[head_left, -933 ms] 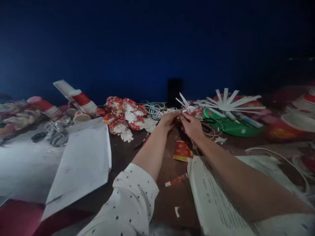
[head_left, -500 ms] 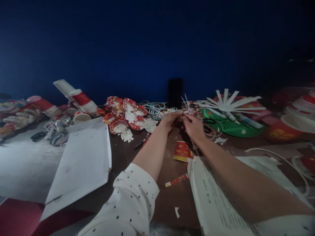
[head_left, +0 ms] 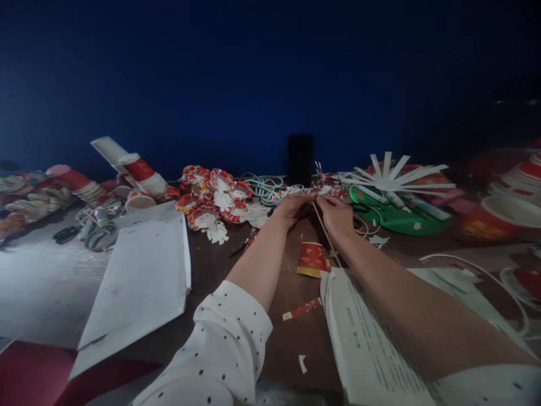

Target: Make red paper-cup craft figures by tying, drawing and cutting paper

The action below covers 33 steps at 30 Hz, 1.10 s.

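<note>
Where left hand (head_left: pixel 293 208) and right hand (head_left: pixel 337 219) meet, their pinched grip holds a slender, straight stick (head_left: pixel 324 229).

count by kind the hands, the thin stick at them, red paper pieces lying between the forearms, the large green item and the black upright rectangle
Hands: 2 (left hand, right hand)
Thin stick: 1
Red paper pieces: 2 (yellow-edged piece, narrow strip)
Large green item: 1
Black upright rectangle: 1
Total: 7
</note>
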Each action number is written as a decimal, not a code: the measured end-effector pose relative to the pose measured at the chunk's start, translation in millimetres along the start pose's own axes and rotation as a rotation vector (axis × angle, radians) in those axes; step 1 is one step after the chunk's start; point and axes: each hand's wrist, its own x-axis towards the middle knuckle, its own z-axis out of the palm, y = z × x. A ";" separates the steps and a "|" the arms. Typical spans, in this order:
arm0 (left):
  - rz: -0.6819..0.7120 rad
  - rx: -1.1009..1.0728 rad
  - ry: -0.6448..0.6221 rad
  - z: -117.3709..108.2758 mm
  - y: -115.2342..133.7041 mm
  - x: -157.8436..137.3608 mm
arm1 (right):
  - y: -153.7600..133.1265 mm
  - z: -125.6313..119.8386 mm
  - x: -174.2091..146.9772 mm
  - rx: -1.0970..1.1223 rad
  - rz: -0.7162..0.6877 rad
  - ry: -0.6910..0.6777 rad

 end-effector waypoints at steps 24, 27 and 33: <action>0.008 0.054 -0.055 1.8 1.6 -3.4 | -13.2 -4.7 -8.7 -0.200 -0.099 -0.275; 0.027 0.031 -0.078 2.2 2.2 -4.8 | -15.2 -5.7 -8.2 -0.213 -0.067 -0.249; 0.026 -0.082 -0.025 2.7 4.3 -6.0 | -7.5 -6.2 -0.4 -0.173 -0.056 -0.188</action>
